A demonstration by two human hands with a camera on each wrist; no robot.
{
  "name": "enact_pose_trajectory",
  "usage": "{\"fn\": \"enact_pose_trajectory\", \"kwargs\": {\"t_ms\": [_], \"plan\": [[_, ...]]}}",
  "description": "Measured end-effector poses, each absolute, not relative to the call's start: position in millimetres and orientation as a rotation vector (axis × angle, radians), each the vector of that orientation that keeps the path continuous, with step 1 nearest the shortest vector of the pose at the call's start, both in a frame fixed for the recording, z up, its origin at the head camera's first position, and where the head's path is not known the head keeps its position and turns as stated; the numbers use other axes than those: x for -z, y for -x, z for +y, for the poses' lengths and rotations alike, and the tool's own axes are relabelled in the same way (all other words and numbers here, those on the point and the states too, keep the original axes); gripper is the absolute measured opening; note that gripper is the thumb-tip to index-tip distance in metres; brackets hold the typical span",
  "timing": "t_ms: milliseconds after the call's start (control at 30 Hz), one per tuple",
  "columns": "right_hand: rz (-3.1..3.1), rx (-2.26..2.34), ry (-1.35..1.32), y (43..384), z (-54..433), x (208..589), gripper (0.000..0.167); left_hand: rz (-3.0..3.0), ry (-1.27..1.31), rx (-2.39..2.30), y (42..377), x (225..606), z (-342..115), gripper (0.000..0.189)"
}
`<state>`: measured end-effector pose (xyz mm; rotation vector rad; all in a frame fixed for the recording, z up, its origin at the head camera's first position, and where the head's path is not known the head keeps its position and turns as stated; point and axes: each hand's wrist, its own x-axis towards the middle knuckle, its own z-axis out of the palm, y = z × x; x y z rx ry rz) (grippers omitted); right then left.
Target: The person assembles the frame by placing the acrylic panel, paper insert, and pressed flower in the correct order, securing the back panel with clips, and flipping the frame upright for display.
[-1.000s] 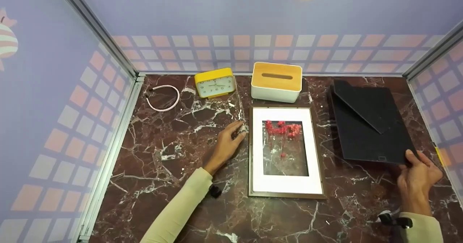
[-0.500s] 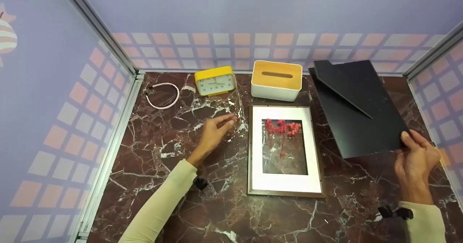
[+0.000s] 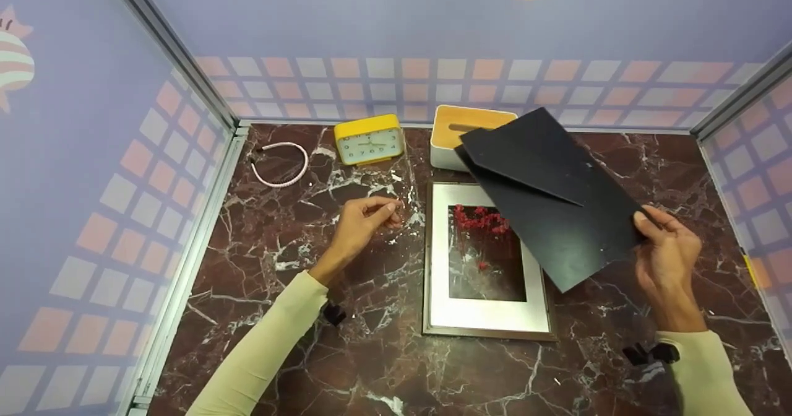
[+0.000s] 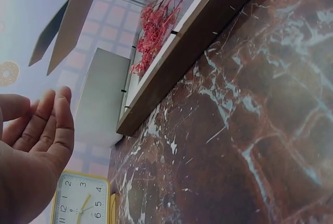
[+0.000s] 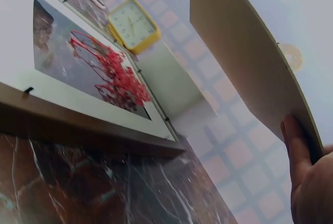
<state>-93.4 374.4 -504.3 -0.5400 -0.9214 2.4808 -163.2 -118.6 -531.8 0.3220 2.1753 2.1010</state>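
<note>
My right hand (image 3: pixel 671 258) grips one corner of a black frame backing board (image 3: pixel 588 230), which has a folded stand flap on its upper face. It hangs tilted above the right side of a brown picture frame (image 3: pixel 489 317), covering part of it. In the right wrist view the board's brown underside (image 5: pixel 244 52) shows, with fingers (image 5: pixel 295 146) against it. Red dried flowers (image 3: pixel 473 219) lie inside the frame's white mat. My left hand (image 3: pixel 359 227) hovers left of the frame, fingers loosely curled and holding nothing; the left wrist view shows these fingers (image 4: pixel 44 125) apart from everything.
Behind the frame stands a white tissue box (image 3: pixel 448 157) with a wooden lid, partly hidden by the board. A yellow alarm clock (image 3: pixel 369 140) and a pale headband (image 3: pixel 306 165) sit at the back left. Patterned walls enclose the marble table (image 3: pixel 278 354).
The right hand has lifted the backing board off the table at the right and carried it leftward over the frame. My left hand has drawn back leftward from the frame's edge.
</note>
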Motion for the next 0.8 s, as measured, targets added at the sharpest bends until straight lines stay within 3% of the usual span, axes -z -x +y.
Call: {"fn": "enact_pose_trajectory", "kwargs": {"t_ms": [300, 633, 800], "plan": [[-1.189, -2.573, 0.424, 100, 352, 512, 0.016, 2.127, -0.417, -2.088, 177, 524, -125, 0.023], [-1.557, -2.564, 0.342, 101, 335, 521, 0.017, 1.858, -0.145, -2.142, 188, 517, -120, 0.029], [-1.703, -2.540, 0.305, 101, 331, 523, 0.022, 1.874, -0.142, -2.041, 188, 515, -114, 0.031]]}}
